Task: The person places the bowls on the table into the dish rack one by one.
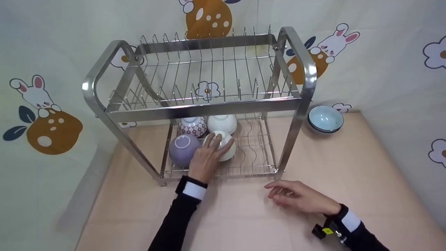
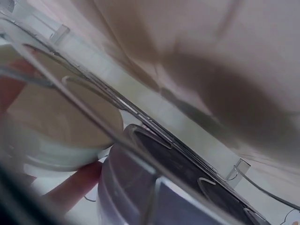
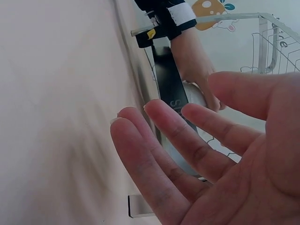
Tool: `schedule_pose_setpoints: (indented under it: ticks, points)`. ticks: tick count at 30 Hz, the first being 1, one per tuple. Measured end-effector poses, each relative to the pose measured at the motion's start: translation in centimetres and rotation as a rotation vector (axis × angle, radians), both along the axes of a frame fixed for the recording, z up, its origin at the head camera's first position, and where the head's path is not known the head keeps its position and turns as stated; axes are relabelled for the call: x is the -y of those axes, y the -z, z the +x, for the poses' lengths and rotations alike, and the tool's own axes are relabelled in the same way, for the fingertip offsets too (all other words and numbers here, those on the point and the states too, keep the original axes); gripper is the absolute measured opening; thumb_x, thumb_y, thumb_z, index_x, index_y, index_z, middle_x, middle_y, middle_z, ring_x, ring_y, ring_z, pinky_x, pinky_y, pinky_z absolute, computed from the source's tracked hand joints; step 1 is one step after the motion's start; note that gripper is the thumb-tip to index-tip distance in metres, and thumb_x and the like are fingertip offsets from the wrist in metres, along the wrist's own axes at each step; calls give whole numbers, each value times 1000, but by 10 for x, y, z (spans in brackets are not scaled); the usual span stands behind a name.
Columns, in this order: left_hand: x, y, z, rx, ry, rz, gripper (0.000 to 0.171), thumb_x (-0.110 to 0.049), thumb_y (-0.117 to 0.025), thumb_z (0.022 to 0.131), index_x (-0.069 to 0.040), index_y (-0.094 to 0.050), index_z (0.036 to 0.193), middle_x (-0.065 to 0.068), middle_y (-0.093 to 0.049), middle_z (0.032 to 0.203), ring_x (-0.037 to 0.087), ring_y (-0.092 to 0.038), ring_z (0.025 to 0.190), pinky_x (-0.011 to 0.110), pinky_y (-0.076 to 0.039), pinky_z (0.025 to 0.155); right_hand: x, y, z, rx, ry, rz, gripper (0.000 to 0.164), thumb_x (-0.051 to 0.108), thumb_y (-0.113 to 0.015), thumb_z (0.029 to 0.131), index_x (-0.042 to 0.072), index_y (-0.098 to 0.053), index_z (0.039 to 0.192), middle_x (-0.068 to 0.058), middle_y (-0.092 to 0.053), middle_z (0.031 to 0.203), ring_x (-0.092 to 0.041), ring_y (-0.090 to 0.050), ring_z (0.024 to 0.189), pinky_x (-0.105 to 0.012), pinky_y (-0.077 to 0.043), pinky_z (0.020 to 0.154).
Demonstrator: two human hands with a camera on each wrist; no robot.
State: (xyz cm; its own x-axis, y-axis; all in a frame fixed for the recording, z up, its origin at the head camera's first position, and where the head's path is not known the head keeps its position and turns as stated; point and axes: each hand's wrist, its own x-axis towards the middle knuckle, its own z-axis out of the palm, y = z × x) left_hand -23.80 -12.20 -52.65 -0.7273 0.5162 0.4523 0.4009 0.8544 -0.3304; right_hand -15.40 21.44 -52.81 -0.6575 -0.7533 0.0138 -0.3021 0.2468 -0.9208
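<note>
On the lower tier of a metal dish rack (image 1: 209,109), my left hand (image 1: 205,160) grips a white bowl (image 1: 228,154) that sits upside down, its fingers spread over the base and sides. In the left wrist view, fingers (image 2: 75,190) lie against that bowl's side. Close on the left is an upturned purple bowl (image 1: 181,153). Behind them stand a red-patterned bowl (image 1: 192,128) and another white bowl (image 1: 223,123), both upside down. My right hand (image 1: 301,197) hovers in front of the rack's right leg, fingers loosely bent and holding nothing.
Light blue bowls (image 1: 325,119), stacked upright, stand on the table (image 1: 244,216) right of the rack. The rack's upper tier (image 1: 205,66) has upright wire dividers and overhangs the lower bowls. Patterned cloth walls (image 1: 52,191) close in the back and sides.
</note>
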Motion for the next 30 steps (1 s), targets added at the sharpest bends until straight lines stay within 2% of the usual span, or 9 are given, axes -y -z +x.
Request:
schedule_pose_setpoints:
  ticks: [4,8,12,20,24,30]
  points:
    - [0,0,0,30,15,14,98,1,-83,73,-40,-45,155,2,-52,148,30,-53,137,29,-58,54,-2,-1,-2,-19,0,3,41,18,-59,106,-2,-55,142,-21,-73,117,-34,-73,94,-30,-62,82]
    - [-2,1,-1,38,15,5,93,-28,-92,74,-39,-46,154,0,-52,149,30,-53,137,31,-60,57,-3,-2,-4,-21,2,28,41,19,-59,106,-1,-56,141,-19,-73,118,-32,-73,96,-28,-61,83]
    - [-2,2,-1,22,16,-7,100,-57,-91,66,-39,-46,153,-2,-52,147,28,-52,135,30,-60,55,-4,-2,-4,-11,3,31,40,18,-60,105,0,-56,141,-20,-73,119,-31,-73,97,-29,-62,83]
    - [3,3,4,36,-4,-43,99,-65,-85,68,-41,-44,155,-3,-51,148,27,-53,136,28,-60,56,1,2,1,32,-19,-16,41,15,-59,106,-4,-54,142,-24,-71,119,-34,-73,94,-37,-64,81]
    - [3,3,2,62,8,-31,100,-67,-84,69,-40,-43,156,-2,-52,150,28,-52,137,30,-62,61,0,2,1,22,-14,-21,41,15,-59,106,-4,-54,142,-23,-71,119,-34,-73,95,-36,-63,81]
    - [2,1,0,90,25,2,97,-65,-83,71,-39,-43,156,-1,-53,150,28,-52,138,30,-62,62,-2,1,-1,14,8,6,41,16,-59,105,-2,-55,142,-22,-72,119,-32,-73,94,-35,-63,81]
